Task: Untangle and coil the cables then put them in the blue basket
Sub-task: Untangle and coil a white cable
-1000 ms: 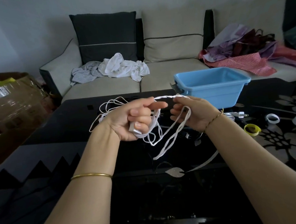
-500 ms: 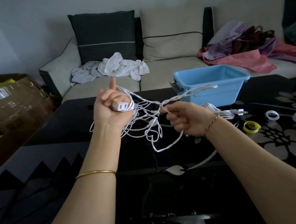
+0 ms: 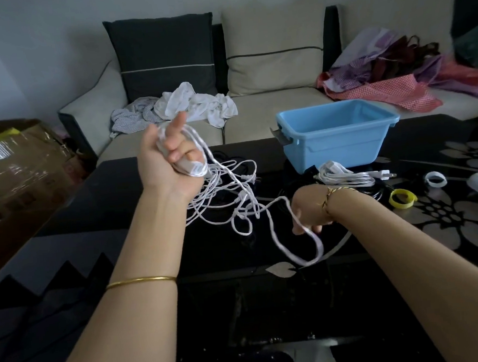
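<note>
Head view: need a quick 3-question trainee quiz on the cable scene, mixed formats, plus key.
1. True or false: the left hand holds nothing.
2. Relative to the blue basket, the bundled white cable lies: A) inside it; B) on the table by its near side; C) in the left hand.
3. Short answer: which hand pinches a loop of the tangled white cable low over the table?

Key: 1 false, it grips turns of the tangled white cable. 2 B. 3 the right hand.
</note>
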`<action>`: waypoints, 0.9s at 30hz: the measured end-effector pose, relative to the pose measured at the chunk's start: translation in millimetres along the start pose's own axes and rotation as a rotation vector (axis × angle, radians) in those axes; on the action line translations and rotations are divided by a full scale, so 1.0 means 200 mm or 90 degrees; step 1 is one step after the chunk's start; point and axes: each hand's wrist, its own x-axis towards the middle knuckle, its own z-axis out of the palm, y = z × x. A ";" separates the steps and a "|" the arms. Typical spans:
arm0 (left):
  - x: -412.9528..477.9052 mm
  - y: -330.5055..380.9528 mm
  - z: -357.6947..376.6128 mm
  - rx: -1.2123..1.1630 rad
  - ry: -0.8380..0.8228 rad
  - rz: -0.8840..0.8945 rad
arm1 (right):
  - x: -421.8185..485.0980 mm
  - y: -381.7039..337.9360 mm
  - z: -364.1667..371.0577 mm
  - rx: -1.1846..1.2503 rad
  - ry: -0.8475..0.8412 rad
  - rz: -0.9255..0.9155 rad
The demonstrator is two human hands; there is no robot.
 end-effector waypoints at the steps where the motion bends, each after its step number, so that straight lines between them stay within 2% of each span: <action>1: 0.00 -0.02 0.02 0.040 0.001 -0.026 | 0.00 0.00 -0.02 -0.034 0.108 -0.019; 3: -0.01 -0.06 0.04 0.100 0.002 -0.075 | -0.03 -0.03 -0.05 0.028 0.304 -0.027; 5: -0.01 -0.08 0.06 0.134 -0.005 -0.120 | -0.08 -0.10 -0.09 0.181 0.466 -0.078; 7: -0.01 -0.10 0.08 0.148 -0.030 -0.165 | -0.11 -0.16 -0.13 0.350 0.533 -0.183; 10: -0.02 -0.12 0.10 0.167 -0.064 -0.214 | -0.09 -0.22 -0.13 0.548 0.432 -0.298; 14: -0.01 -0.14 0.09 0.167 -0.083 -0.240 | -0.04 -0.22 -0.07 0.682 0.327 -0.358; 17: 0.00 -0.13 0.06 0.063 -0.126 -0.257 | -0.03 -0.20 -0.06 0.851 0.224 -0.411; 20: 0.01 -0.12 0.03 -0.094 -0.248 -0.327 | -0.05 -0.18 -0.06 0.960 0.177 -0.410; 22: 0.02 -0.11 0.03 -0.144 -0.294 -0.333 | -0.06 -0.17 -0.07 0.966 0.149 -0.383; 24: 0.00 -0.12 0.04 -0.144 -0.291 -0.296 | -0.07 -0.17 -0.07 0.927 0.115 -0.360; 27: -0.01 -0.13 0.09 -0.087 -0.192 -0.151 | -0.09 -0.20 -0.06 0.788 0.099 -0.351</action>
